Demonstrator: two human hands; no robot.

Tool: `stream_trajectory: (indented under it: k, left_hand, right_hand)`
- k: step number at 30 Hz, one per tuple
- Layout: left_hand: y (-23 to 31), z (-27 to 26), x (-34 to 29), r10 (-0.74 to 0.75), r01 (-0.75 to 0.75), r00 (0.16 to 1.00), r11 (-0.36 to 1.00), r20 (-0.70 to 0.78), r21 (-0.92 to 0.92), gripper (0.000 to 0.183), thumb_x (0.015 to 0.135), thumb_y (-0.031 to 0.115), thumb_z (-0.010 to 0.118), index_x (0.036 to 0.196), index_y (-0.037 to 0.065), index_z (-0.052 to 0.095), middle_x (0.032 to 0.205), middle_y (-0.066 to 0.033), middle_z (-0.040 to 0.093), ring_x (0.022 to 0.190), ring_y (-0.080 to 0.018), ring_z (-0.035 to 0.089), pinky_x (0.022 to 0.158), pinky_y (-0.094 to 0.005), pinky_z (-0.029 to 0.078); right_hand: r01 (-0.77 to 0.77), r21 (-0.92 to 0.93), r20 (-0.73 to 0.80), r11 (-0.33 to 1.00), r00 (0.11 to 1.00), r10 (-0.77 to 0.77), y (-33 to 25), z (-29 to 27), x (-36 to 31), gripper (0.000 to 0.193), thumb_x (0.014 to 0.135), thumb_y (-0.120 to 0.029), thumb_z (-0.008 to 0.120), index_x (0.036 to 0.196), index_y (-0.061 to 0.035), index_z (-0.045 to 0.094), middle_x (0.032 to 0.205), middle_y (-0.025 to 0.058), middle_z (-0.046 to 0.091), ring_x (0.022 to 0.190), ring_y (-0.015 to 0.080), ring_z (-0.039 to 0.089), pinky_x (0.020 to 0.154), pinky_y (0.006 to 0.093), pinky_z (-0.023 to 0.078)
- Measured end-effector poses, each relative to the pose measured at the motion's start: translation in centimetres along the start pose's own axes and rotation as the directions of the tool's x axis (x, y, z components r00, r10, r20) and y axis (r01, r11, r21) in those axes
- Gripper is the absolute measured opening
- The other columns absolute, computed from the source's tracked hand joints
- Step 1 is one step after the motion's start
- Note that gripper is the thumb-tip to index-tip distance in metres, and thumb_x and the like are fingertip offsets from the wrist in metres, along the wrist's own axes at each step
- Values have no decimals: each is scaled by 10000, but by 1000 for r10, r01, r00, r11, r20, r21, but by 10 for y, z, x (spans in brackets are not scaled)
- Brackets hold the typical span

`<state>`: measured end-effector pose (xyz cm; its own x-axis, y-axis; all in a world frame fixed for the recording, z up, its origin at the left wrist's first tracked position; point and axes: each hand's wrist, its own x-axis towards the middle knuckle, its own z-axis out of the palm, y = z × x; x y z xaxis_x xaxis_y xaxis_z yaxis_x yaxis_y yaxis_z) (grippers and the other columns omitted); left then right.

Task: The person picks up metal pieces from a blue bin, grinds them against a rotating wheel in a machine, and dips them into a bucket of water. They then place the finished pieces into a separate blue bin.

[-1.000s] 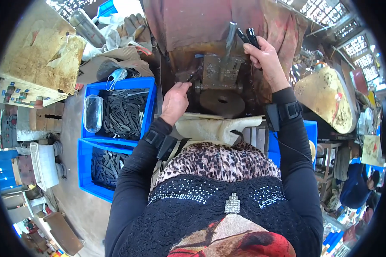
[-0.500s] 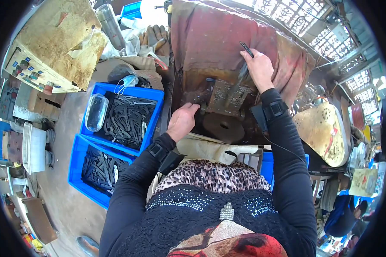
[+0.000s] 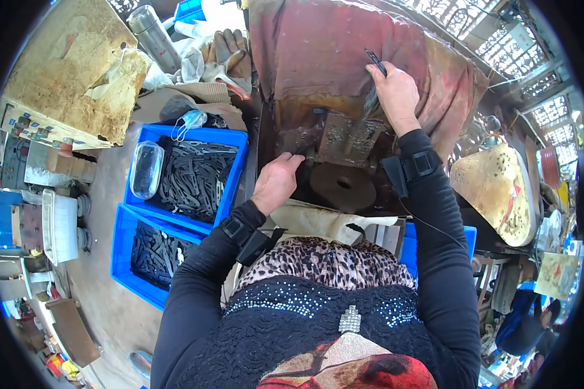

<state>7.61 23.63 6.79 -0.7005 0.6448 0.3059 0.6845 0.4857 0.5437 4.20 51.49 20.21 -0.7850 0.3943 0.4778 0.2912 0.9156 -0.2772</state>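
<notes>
A creased, dull red-brown cloth [image 3: 337,52] covered the back edge of a dark brown, wet-looking recess [image 3: 292,139]. Beyond the recess's left edge stood two rectangular blue plastic bins [image 3: 124,243], both loaded with a jumble of slim dark grey strips [image 3: 188,181]. Near the recess's front edge lay a flat, round, brown-grey disc [image 3: 326,187] with a dark hole at its centre; just behind it sat a squarish metal plate [image 3: 340,133], its face speckled and pitted.

The bare right hand [image 3: 397,94] was raised in front of the cloth's right half, thumb and fingers pinched around a slender black bar-shaped piece [image 3: 375,59]. The bare left hand [image 3: 278,178] hung at the recess's left edge, fingers bent and drawn close to the thumb, tips near the plate's lower left corner; whether they gripped anything could not be told.

The piece was straight and narrow, slanting up leftward past the thumb, well apart from the disc. Its lower end was hidden by the hand.
</notes>
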Motion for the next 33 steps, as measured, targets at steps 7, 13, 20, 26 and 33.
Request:
stream_trajectory:
  k: [7,13,20,26,33]
  left_hand:
    - [4,-4,-2,-8,8,1000,1000,-10,2,322,769,-69,531,1051,44,639,907,-167,614,860,-374,608,740,-427,515]
    - [5,-4,-2,-20,20,1000,1000,-16,5,321,771,-68,530,1051,43,643,912,-170,617,860,-378,611,741,-429,515]
    - [2,-3,-5,-24,25,999,999,-30,29,318,773,-65,531,1049,41,646,919,-172,621,864,-378,613,742,-430,516]
    - [0,-3,-6,-15,17,999,999,-50,46,306,769,-66,535,1034,38,649,917,-174,623,858,-383,613,740,-428,517]
    - [-4,-5,-8,-14,17,999,998,-50,67,296,731,-65,547,990,29,657,932,-185,629,865,-378,621,764,-423,521]
  right_hand:
    - [-60,50,63,997,996,57,-1,-3,-1,409,891,-506,577,1011,-135,702,869,188,679,865,380,648,739,473,498]
    - [-32,39,59,999,998,30,-2,-5,-1,390,903,-471,562,943,-105,689,851,173,681,851,371,653,731,478,502]
    - [-34,39,50,999,998,32,-6,-8,-4,370,910,-447,555,918,-103,689,844,161,683,842,370,653,727,480,503]
    - [-35,64,50,997,998,32,-8,-10,-6,352,912,-437,555,917,-113,691,847,154,684,846,364,654,730,478,502]
    - [-27,53,59,998,998,24,-13,-9,-6,348,912,-428,558,925,-106,688,849,155,683,857,358,655,737,475,502]
